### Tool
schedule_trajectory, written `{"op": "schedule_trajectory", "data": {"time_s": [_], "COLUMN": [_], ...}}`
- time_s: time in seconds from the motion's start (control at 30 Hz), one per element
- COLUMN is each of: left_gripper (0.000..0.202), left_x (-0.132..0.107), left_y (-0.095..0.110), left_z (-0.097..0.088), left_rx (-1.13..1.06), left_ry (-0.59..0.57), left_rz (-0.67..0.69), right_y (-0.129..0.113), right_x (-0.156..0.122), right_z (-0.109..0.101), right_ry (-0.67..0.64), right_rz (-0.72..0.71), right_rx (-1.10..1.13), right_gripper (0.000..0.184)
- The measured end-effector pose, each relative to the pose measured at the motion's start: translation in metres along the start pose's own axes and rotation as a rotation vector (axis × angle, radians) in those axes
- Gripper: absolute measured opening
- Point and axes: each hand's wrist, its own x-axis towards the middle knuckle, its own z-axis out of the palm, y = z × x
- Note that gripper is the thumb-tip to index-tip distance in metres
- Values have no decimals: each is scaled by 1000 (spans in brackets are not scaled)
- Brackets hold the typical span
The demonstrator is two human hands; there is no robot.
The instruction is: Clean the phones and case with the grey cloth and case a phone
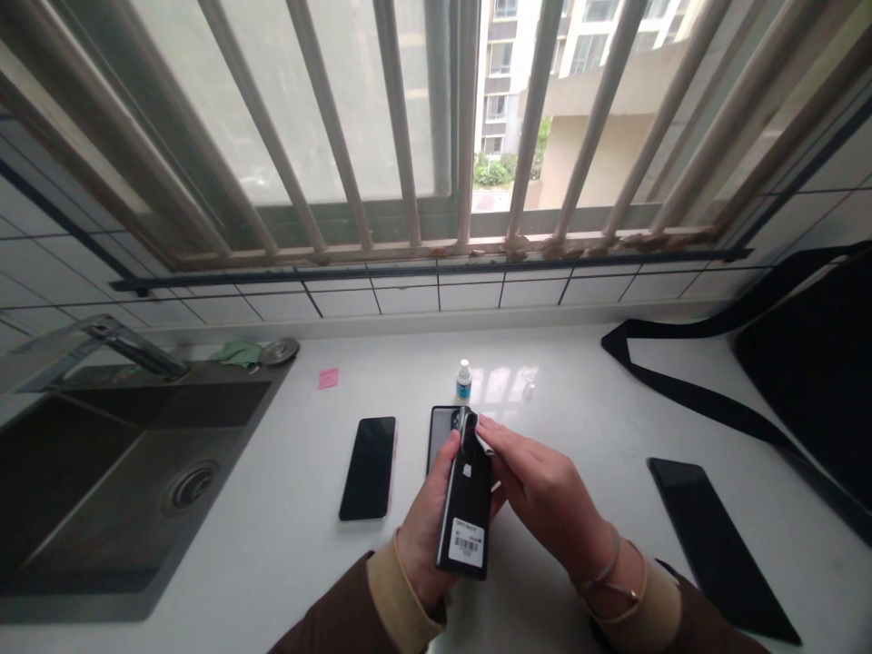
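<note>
A black phone [477,495] is tilted up above the counter, its back with a white barcode sticker [468,541] facing me. My left hand [423,536] is closed around its left side, the thumb along the edge. At the upper right edge of that phone, my right hand [545,477] has its fingers pressed together on a small white piece [486,445] that looks like cloth or tissue, mostly hidden by the fingers. Partly covered behind the held phone lies another dark phone or case [440,427]. A small white bottle [464,381] with a blue label stands just beyond.
Left on the white counter [286,545] lies another phone [369,468], below a pink note [328,378]. A sink [136,509] with a faucet [129,345] is further left. At right are a dark tablet [722,549] and a black bag [817,363] with its strap. A barred window is behind.
</note>
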Motion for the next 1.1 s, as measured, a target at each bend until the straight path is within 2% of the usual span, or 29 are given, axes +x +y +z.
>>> {"op": "schedule_trajectory", "data": {"time_s": [0.13, 0.23, 0.37, 0.43, 0.53, 0.6, 0.63, 0.67, 0.77, 0.83, 0.87, 0.93, 1.03, 1.1], "left_gripper": [30, 38, 34, 33, 39, 44, 48, 53, 60, 59, 57, 55, 42, 41], "left_x": [3, 6, 6, 5, 4, 4, 4, 5, 4, 2, 1, 0, 2, 4], "left_y": [6, 12, 19, 22, 24, 24, 24, 24, 24, 24, 23, 20, 14, 11], "left_z": [0, 0, 3, 6, 7, 6, 6, 5, 4, 4, 4, 3, 3, 3], "left_rx": [-38, -22, -3, -2, 16, 32, 42, 53, 110, 157, 176, 199, 150, 100], "left_ry": [19, 9, 137, 157, 119, 94, 87, 79, 43, 25, 27, 40, 54, 53], "left_rz": [83, 93, 212, 238, 222, 207, 182, 153, 80, 62, 55, 29, 41, 19], "right_y": [-6, -13, -27, -33, -41, -41, -40, -37, -25, -17, -14, -11, -16, -20], "right_x": [-1, -3, -4, -3, -2, -2, -1, -1, 1, 2, 3, 3, 1, -1], "right_z": [6, 9, 5, 1, -8, -13, -14, -16, -19, -20, -20, -19, -11, -4], "right_ry": [-77, -142, -251, -289, -353, -397, -380, -309, 132, 344, 380, 337, 142, 31], "right_rz": [-99, -173, -256, -289, -237, -94, 3, 115, 448, 544, 538, 452, 235, 68], "right_rx": [47, 107, 225, 300, 448, 545, 585, 609, 505, 313, 230, 127, 89, 104], "right_gripper": [45, 43, 44, 45, 46, 38, 31, 26, 27, 27, 27, 27, 31, 35]}}
